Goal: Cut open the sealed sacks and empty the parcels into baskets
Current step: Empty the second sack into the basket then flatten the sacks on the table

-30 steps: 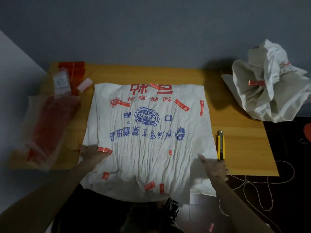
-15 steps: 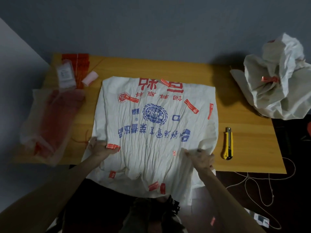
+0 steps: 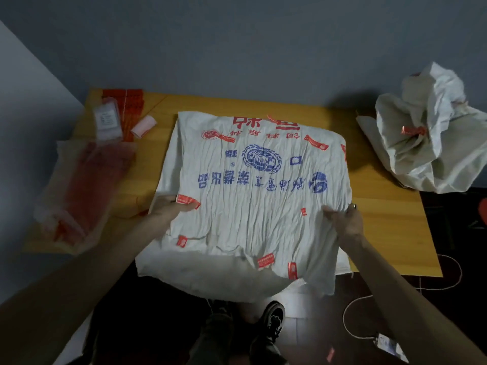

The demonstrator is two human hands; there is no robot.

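Note:
A flat white woven sack (image 3: 253, 185) with blue and red print and bits of red tape lies across the wooden table (image 3: 390, 222), its near end hanging over the front edge. My left hand (image 3: 171, 210) grips the sack's left edge, thumb on top by a red tape strip. At the sack's right edge my right hand (image 3: 342, 219) pinches the bunched cloth. The yellow knife seen earlier is hidden behind the sack and my right hand. No parcels or basket are in view.
A crumpled white sack (image 3: 432, 148) tied with red tape sits at the table's right end. At the left lie a clear bag of red items (image 3: 79, 196), a small packet (image 3: 108, 119) and a pink roll (image 3: 143, 125). A cord (image 3: 353, 309) trails on the floor.
My right hand moved rightward to the sack's right edge and took hold of it. The sack shifted right and now covers the yellow knife. My left hand kept its hold.

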